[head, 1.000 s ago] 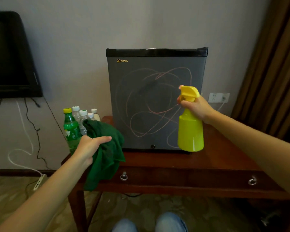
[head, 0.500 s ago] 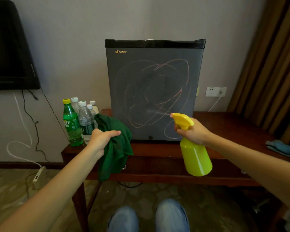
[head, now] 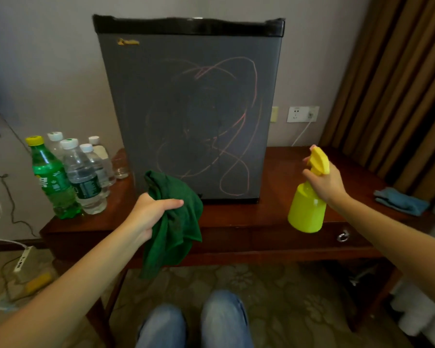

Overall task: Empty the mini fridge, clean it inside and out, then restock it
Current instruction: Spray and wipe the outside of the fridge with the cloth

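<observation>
A grey mini fridge (head: 189, 71) with a black top stands on a dark wooden table (head: 236, 217), its door closed and covered in pink scribbles. My left hand (head: 150, 214) grips a dark green cloth (head: 176, 222) just in front of the door's lower left corner. My right hand (head: 324, 182) holds a yellow spray bottle (head: 307, 209) by its neck, to the right of the fridge and turned away from the door. A green soda bottle (head: 49, 179) and several clear water bottles (head: 83, 177) stand on the table left of the fridge.
A blue cloth (head: 399, 200) lies on the table's right end. A wall socket (head: 302, 114) with a white cord sits behind, brown curtains (head: 392, 91) at right. A power strip (head: 23, 258) and cables lie on the floor at left. My knees (head: 194, 322) are below the table edge.
The view has come closer to the fridge. My right hand has swung the spray bottle from in front of the door out to the right. The green cloth has stayed near the door's lower left.
</observation>
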Available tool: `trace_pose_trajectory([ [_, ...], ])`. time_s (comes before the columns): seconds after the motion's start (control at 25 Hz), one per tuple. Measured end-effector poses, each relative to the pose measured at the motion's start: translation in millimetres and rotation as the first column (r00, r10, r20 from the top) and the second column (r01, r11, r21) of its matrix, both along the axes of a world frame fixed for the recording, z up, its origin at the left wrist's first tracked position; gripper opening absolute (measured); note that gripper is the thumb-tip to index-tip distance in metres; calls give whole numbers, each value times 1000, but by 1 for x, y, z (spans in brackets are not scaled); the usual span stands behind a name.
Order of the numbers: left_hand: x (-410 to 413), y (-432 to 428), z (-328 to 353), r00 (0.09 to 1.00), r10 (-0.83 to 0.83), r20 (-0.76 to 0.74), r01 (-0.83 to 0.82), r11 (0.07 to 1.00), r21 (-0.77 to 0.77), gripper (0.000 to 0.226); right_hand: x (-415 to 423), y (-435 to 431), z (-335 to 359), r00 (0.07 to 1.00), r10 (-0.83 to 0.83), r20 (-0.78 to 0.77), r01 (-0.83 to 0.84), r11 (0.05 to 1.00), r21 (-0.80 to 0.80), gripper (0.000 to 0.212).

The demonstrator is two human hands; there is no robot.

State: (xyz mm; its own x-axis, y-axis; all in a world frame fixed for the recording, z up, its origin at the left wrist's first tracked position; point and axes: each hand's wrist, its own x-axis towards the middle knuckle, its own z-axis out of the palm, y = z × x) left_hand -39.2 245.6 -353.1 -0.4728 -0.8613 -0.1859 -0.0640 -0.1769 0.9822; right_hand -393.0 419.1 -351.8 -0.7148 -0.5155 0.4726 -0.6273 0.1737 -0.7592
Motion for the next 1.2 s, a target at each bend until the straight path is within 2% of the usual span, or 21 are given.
trace_pose_trajectory([
  [0.2, -54, -5, -14, 994, -104, 23, 104, 994, 20, 28, -70, -19, -19, 978, -184, -96, 195, 974, 114, 31],
  [0.36, -93, -9, -19, 987, -163, 16, 162, 986, 27, 28, -96, -34, -30, 963, -264, -59, 268, 962, 57, 41],
  [0.44, -106, -13, -21, 982, -186, 17, 186, 983, 12, 28, -109, -36, -37, 978, -209, -9, 209, 976, 61, 58],
  [0.56, -118, -17, -19, 968, -250, 2, 250, 968, -1, 35, -116, -33, -42, 984, -72, 162, 57, 994, 98, 105],
  [0.64, -118, -20, -17, 943, -333, 13, 334, 943, -17, 47, -107, -21, -41, 983, -94, 158, 71, 987, 147, 122],
  [0.68, -116, -22, -15, 925, -380, 16, 380, 925, -25, 53, -94, -12, -39, 984, -132, 116, 119, 986, 115, 120],
  [0.76, -110, -25, -11, 880, -474, -10, 474, 880, -29, 56, -50, 11, -38, 990, -142, -21, 140, 987, -81, 94],
  [0.8, -109, -23, -9, 855, -516, -47, 515, 856, -30, 53, -21, 16, -41, 995, -54, -88, 41, 989, -145, 76],
  [0.84, -111, -20, -7, 827, -554, -97, 554, 832, -28, 47, 9, 16, -44, 991, 102, -86, -114, 980, -160, 65],
  [0.88, -114, -15, -4, 800, -579, -157, 584, 811, -17, 42, 40, 10, -46, 957, 290, 14, -283, 943, -177, 62],
  [0.92, -119, -11, -1, 780, -585, -220, 601, 800, 5, 38, 69, -1, -42, 854, 470, 223, -416, 874, -251, 67],
  [0.96, -124, -7, 1, 773, -575, -269, 603, 798, 26, 37, 90, -15, -38, 646, 582, 494, -432, 812, -393, 75],
  [1.0, -129, -5, 4, 782, -551, -291, 585, 810, 39, 35, 106, -29, -34, 323, 625, 711, -382, 773, -506, 80],
  [1.04, -131, -4, 7, 805, -524, -279, 551, 834, 23, 33, 117, -43, -29, 35, 624, 781, -345, 741, -576, 82],
  [1.08, -132, -8, 7, 844, -491, -217, 496, 867, -31, 31, 126, -55, -24, -118, 621, 775, -336, 709, -620, 82],
  [1.12, -129, -14, 7, 882, -454, -128, 442, 890, -116, 29, 134, -63, -19, -154, 621, 769, -350, 694, -630, 79],
  [1.2, -116, -30, 2, 937, -346, 54, 342, 869, -357, 35, 147, -75, -15, -137, 636, 759, -359, 683, -637, 73],
])
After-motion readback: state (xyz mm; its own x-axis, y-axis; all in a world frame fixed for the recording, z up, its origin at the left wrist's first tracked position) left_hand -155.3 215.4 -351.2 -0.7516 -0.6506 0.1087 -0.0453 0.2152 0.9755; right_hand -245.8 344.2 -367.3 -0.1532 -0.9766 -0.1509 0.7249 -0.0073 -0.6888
